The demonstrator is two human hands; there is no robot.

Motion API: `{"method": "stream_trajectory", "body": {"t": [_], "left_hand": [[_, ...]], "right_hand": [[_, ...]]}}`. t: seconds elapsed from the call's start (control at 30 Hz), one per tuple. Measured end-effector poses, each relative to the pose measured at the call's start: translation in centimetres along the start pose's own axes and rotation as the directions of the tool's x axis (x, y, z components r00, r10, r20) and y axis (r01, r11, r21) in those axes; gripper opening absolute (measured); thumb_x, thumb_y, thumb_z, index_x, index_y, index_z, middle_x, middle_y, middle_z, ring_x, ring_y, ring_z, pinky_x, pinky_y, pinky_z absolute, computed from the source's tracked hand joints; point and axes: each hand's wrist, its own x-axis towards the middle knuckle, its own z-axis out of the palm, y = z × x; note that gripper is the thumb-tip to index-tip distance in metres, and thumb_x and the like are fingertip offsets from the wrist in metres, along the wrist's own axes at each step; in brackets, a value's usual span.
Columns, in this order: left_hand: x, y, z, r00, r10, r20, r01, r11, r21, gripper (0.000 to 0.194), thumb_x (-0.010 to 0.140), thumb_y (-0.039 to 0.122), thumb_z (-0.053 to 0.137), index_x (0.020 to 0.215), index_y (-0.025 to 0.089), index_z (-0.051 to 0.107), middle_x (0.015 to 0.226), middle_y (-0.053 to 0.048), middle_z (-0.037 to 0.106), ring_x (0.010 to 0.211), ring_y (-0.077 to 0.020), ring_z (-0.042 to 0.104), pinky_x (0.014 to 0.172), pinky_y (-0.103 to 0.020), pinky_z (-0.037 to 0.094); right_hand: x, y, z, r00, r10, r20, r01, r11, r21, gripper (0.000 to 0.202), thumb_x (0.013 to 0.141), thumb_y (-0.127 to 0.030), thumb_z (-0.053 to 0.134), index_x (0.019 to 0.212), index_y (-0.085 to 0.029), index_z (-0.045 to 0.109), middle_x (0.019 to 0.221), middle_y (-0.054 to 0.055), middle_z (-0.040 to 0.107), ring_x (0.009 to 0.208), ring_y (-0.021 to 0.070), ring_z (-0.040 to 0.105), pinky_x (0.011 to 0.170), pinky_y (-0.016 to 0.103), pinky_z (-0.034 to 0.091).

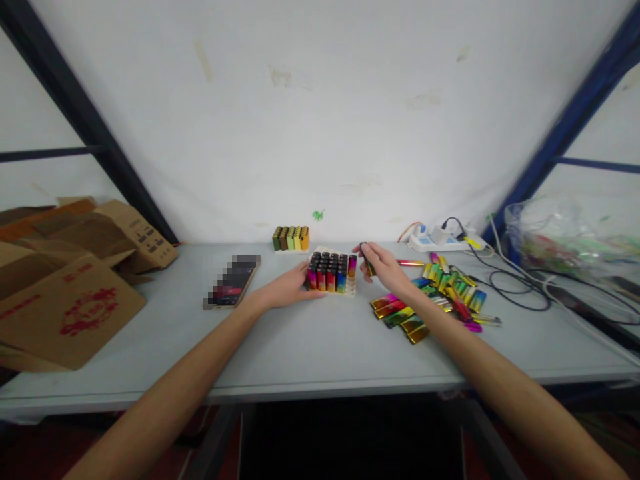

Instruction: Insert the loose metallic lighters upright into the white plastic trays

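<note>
A pale tray [351, 287] holds rows of upright, black-topped lighters [331, 277] in pink, red and blue. At its left edge my left hand [290, 285] is closed on the tray, steadying its side. Just right of the tray, my right hand [383, 265] pinches one dark and gold lighter [370, 267], tilted above the table. The tray's right-hand end shows vacant slots. Beside and under my right forearm lies a loose pile of shiny metallic-coloured lighters [415, 323].
Behind the tray stands a block of yellow, orange and green lighters [291, 239]. A phone [235, 283] lies left. Cardboard boxes [100, 310] fill the far left. A power strip [437, 241], cables [520, 283] and a clear plastic bag [550, 230] are at the right.
</note>
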Motion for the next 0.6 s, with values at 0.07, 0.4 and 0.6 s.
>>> {"method": "stream_trajectory", "body": {"t": [0.07,0.4,0.6], "left_hand": [[0.0,0.1,0.0,1.000,-0.005,-0.003,0.005,1.000,0.000,0.079,0.088,0.059,0.067,0.150,0.016,0.045,0.158,-0.015,0.045,0.145,-0.0320,0.044,0.126,-0.043,0.030],[0.1,-0.1,0.1,1.000,-0.027,0.007,0.027,0.999,0.019,0.079,0.089,0.061,0.066,0.149,0.015,0.045,0.156,-0.015,0.047,0.143,-0.0310,0.045,0.126,-0.040,0.031],[0.0,0.0,0.1,1.000,-0.018,0.002,0.018,1.000,0.018,0.078,0.089,0.061,0.066,0.148,0.015,0.047,0.155,-0.015,0.048,0.142,-0.0317,0.046,0.125,-0.041,0.032]], "right_hand": [[-0.1,-0.3,-0.4,0.994,-0.101,-0.029,0.095,0.980,-0.178,0.054,0.096,-0.069,0.046,0.106,-0.020,0.067,0.087,0.004,0.058,0.071,0.0165,0.058,0.064,0.029,0.051],[-0.2,-0.1,-1.6,0.972,-0.222,0.073,0.223,0.791,-0.569,0.035,0.100,-0.052,0.054,0.101,-0.020,0.067,0.087,0.006,0.074,0.076,0.0199,0.066,0.073,0.031,0.050],[-0.2,0.1,-1.5,0.966,-0.216,0.141,0.258,0.819,-0.512,0.031,0.098,-0.049,0.058,0.101,-0.019,0.066,0.090,0.008,0.073,0.067,0.0169,0.070,0.066,0.031,0.057]]}}
